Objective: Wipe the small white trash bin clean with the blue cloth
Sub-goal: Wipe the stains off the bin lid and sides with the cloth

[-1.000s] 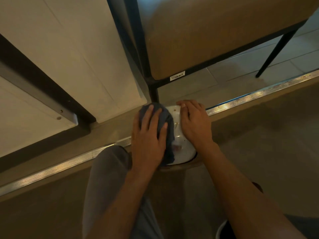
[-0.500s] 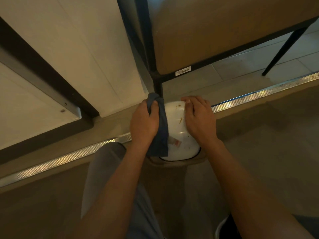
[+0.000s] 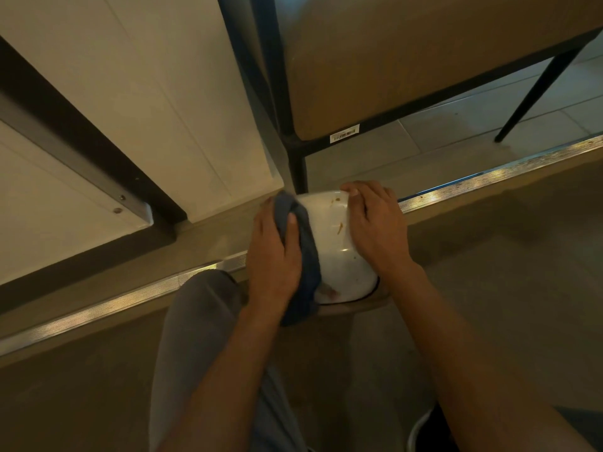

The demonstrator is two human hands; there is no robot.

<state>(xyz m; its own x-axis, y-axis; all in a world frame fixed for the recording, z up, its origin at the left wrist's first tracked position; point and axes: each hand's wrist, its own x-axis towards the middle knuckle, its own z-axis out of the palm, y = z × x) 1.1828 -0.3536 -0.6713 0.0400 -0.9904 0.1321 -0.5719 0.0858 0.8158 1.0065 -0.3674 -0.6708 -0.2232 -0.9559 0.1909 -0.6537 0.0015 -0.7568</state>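
One brown-stained white bin (image 3: 336, 256), blue cloth (image 3: 308, 256) against it.

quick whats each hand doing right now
Left hand: closed, gripping the blue cloth against the bin.
Right hand: open, resting flat on the bin.

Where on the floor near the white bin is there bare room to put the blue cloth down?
The floor is bare right of the right hand and forearm, this side of the metal strip, and also left of the knee. It is crowded around the white bin: the left hand with the blue cloth, and the chair leg behind.
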